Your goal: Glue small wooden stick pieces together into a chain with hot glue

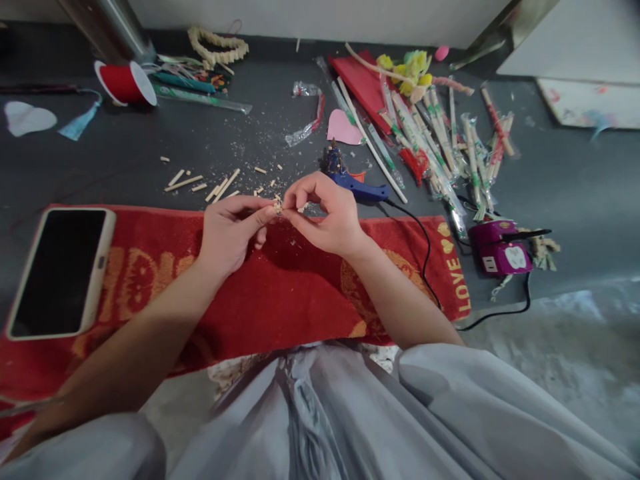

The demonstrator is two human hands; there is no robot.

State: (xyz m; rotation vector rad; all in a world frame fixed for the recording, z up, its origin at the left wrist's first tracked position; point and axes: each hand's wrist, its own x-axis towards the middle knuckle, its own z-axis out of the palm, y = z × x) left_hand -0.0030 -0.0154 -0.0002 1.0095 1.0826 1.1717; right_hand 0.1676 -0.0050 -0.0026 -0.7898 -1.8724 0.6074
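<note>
Over the red towel, my left hand pinches a small pale wooden piece between thumb and forefinger. My right hand meets it from the other side, thumb and forefinger closed at the same spot; its fingertips hide what they grip. Just beyond my hands lie several cut pale sticks and short bits among fine crumbs. A blue hot glue gun rests right behind my right hand, its nozzle pointing away and its black cord running to the right.
A phone lies on the towel at left. Behind stand a red thread spool and a pink paper heart. Wrapped sticks heap at back right, near a purple power socket block. The glue gun's cord crosses the towel's right end.
</note>
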